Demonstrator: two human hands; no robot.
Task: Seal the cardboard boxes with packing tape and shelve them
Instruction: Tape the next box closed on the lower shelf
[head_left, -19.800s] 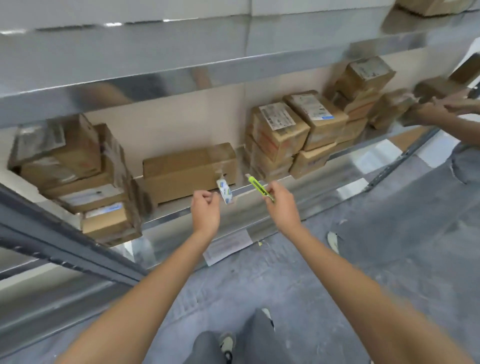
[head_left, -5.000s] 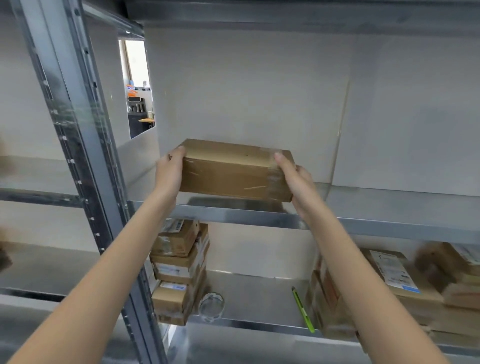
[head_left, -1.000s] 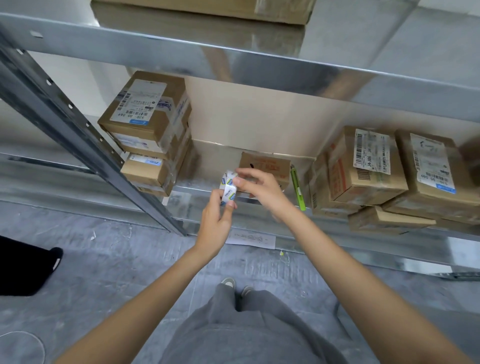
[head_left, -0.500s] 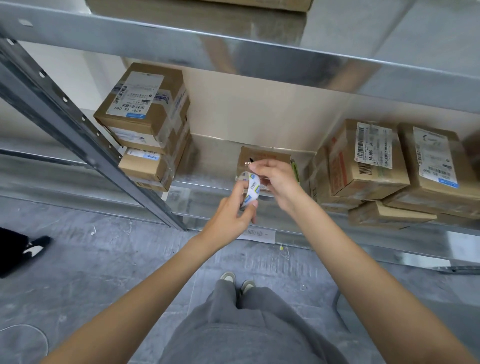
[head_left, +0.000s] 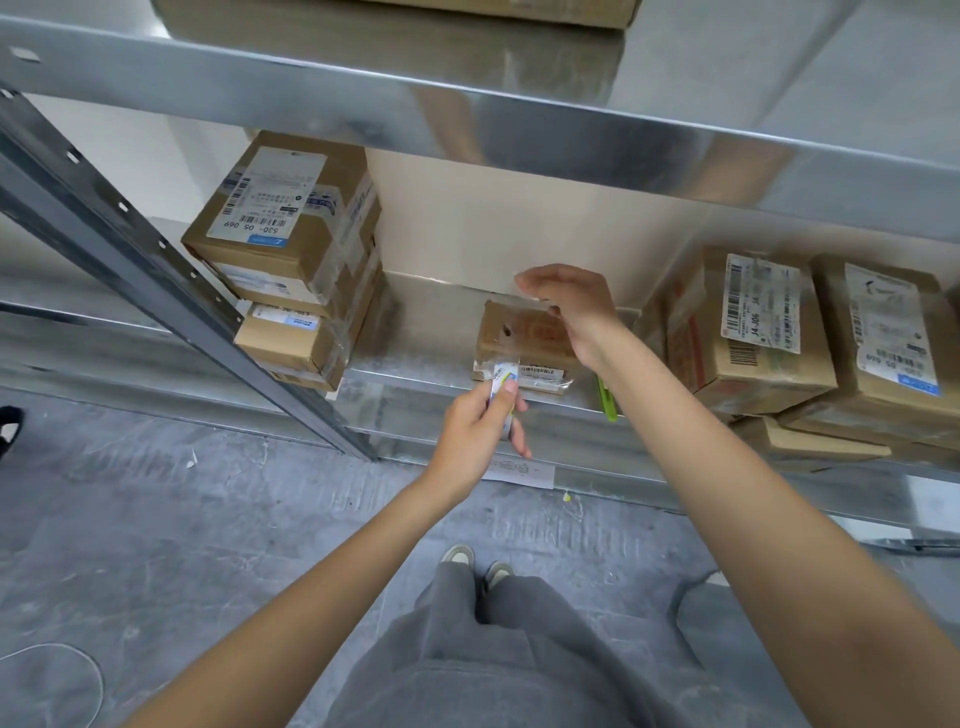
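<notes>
Brown cardboard boxes (head_left: 753, 332) bore white barcode labels (head_left: 763, 306) with black print on the silver metal shelf (head_left: 415, 364); a lime-green pen (head_left: 607, 402) lay nearby, above grey trousers (head_left: 509, 649) and mottled grey floor (head_left: 156, 519).

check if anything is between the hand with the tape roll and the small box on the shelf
Nothing visible blocks it. The left hand grips the tape roll right at the front face of the small box, with a clear strip running over the box to the right hand above it. The green cutter lies off to the right.
</notes>
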